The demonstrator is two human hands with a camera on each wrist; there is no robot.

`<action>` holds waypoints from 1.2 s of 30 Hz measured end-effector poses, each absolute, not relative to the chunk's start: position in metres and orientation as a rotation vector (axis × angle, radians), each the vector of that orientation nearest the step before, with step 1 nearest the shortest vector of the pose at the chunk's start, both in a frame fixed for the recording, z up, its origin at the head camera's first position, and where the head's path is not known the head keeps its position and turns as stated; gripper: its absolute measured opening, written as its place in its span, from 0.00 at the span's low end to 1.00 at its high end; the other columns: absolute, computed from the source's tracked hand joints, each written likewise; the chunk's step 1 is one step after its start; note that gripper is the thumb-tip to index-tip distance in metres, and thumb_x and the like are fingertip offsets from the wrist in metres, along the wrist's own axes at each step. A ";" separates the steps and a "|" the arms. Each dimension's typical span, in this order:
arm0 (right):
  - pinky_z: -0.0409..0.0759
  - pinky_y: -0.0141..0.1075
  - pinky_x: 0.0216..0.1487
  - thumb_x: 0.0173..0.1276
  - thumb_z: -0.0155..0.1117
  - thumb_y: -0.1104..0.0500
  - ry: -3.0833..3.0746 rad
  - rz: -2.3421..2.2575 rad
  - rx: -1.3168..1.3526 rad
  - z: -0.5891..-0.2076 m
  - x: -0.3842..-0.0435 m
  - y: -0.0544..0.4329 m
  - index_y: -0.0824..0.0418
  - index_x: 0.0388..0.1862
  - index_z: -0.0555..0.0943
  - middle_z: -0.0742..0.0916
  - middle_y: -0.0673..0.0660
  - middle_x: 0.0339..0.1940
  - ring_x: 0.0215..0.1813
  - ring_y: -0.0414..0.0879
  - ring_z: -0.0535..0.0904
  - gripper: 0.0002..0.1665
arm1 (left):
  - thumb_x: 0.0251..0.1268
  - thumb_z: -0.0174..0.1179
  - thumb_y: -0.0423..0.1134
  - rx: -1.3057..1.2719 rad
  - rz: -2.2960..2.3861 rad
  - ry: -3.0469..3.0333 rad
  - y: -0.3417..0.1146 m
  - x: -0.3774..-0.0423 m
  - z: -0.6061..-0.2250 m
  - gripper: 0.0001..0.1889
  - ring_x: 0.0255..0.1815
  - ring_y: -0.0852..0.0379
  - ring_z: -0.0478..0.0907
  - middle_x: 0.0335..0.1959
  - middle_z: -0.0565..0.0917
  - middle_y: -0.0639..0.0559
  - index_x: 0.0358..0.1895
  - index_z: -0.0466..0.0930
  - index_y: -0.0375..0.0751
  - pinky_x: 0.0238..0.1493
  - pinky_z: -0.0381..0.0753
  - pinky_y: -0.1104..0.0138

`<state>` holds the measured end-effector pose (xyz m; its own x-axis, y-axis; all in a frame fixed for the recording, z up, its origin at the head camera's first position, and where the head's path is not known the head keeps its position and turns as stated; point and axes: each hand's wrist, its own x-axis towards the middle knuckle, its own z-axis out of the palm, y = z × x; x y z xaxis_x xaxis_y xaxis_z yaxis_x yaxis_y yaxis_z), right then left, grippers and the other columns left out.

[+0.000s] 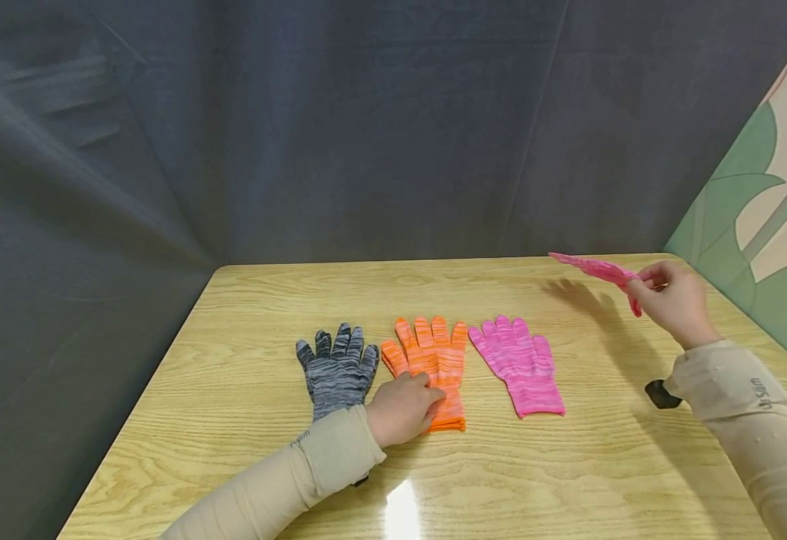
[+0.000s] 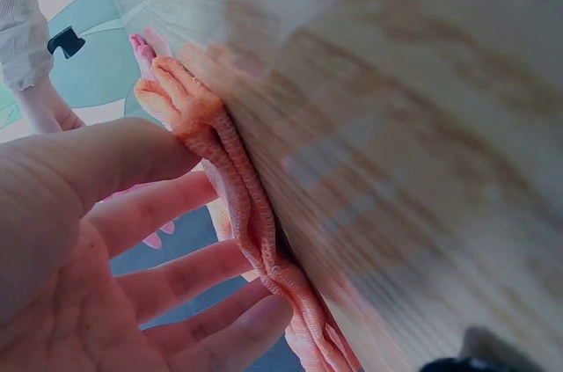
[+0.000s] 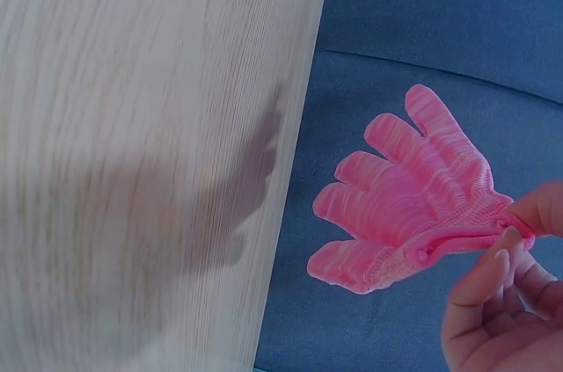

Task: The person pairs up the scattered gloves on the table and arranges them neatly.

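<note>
In the head view my right hand (image 1: 680, 300) holds a pink glove (image 1: 599, 268) above the table at the right. The right wrist view shows thumb and fingers pinching this glove (image 3: 405, 187) at its cuff, its glove fingers spread. My left hand (image 1: 403, 409) rests on an orange glove (image 1: 447, 367) lying flat on the table. In the left wrist view the left fingertips touch the edge of the orange glove (image 2: 255, 214), with the fingers fairly straight and spread. Another pink glove (image 1: 518, 364) lies right of the orange one, and a grey-black glove (image 1: 339, 371) lies left, partly behind my left arm.
The gloves lie on a light wooden table (image 1: 231, 375). A dark cloth (image 1: 379, 135) hangs behind and along the left side. A wall with a leaf pattern (image 1: 764, 225) stands at the right. A small black object (image 1: 663, 394) sits against my right sleeve.
</note>
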<state>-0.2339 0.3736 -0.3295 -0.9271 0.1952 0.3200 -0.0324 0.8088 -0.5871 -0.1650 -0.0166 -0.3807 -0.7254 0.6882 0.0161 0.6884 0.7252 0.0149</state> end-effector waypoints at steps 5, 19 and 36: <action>0.68 0.28 0.21 0.66 0.53 0.54 -2.638 0.866 -0.120 -0.329 -0.232 0.371 0.70 0.38 0.73 0.71 0.34 0.18 0.22 0.29 0.66 0.16 | 0.65 0.56 0.42 -1.163 -0.029 -2.905 -0.017 -0.165 -0.381 0.11 0.29 0.59 0.71 0.34 0.79 0.54 0.49 0.81 0.54 0.24 0.68 0.72; 0.67 0.28 0.21 0.66 0.53 0.55 -2.639 0.835 -0.101 -0.328 -0.232 0.366 0.69 0.37 0.74 0.71 0.35 0.19 0.22 0.29 0.65 0.16 | 0.65 0.56 0.41 -1.151 -0.043 -2.910 -0.017 -0.164 -0.380 0.11 0.28 0.58 0.72 0.35 0.79 0.54 0.48 0.82 0.54 0.22 0.68 0.72; 0.69 0.26 0.21 0.65 0.54 0.56 -2.644 0.838 -0.064 -0.327 -0.232 0.356 0.70 0.36 0.73 0.74 0.43 0.22 0.23 0.27 0.66 0.15 | 0.66 0.55 0.42 -1.156 -0.032 -2.897 -0.017 -0.164 -0.380 0.11 0.28 0.58 0.72 0.35 0.79 0.53 0.48 0.82 0.54 0.21 0.68 0.72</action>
<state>-0.2316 0.3564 -0.3274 -0.9323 0.1510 0.3288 -0.0660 0.8225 -0.5649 -0.1644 -0.0168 -0.3799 -0.7253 0.6878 0.0283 0.6883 0.7254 0.0111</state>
